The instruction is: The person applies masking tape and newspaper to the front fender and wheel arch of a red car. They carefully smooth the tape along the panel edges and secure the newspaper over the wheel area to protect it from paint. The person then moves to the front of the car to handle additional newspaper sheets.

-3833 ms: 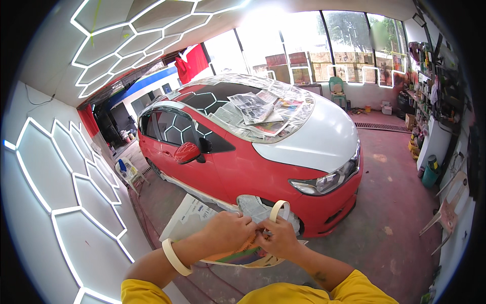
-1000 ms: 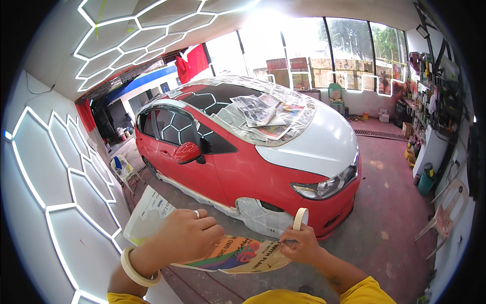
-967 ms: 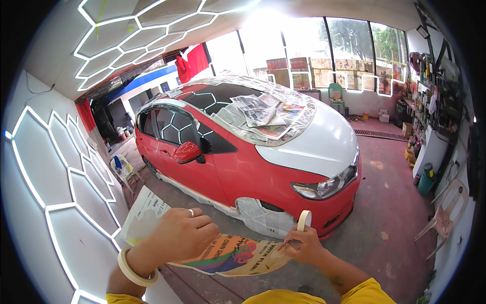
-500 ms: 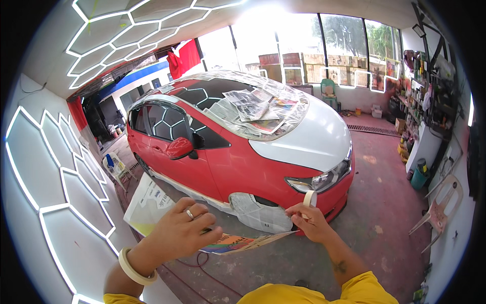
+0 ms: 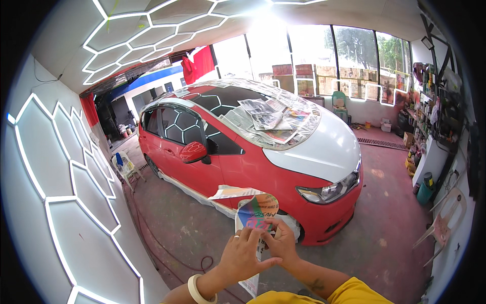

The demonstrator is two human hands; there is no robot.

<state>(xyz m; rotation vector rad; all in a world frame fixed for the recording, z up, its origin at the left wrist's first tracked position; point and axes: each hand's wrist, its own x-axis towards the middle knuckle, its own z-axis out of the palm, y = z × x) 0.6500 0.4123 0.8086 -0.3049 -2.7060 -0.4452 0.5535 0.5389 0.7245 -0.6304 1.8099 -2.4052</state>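
My two hands meet low in the middle of the head view, at a coloured newspaper sheet (image 5: 251, 209). My left hand (image 5: 242, 257), wearing a finger ring, has its fingers closed at the paper, with the thumb stretched to the right. Beside it my right hand (image 5: 283, 247) pinches the sheet at its edge. The paper is folded over at the top, and a strip hangs below my hands. Around my left wrist sits a cream-coloured band (image 5: 194, 290). No tape roll shows in my right hand now. Behind the paper stands a red car (image 5: 238, 175) with a white hood (image 5: 324, 147).
Newspaper (image 5: 263, 119) covers the windshield. Hoses (image 5: 205, 263) lie on the floor at left. A white chair (image 5: 127, 167) stands by the left wall, a pale plastic chair (image 5: 445, 218) at right. Shelves (image 5: 425, 106) of supplies line the right wall.
My hands came together; the left moved right and down, the right moved left and down. The sheet, stretched between them before, is now gathered and folded. The tape roll has gone from sight.
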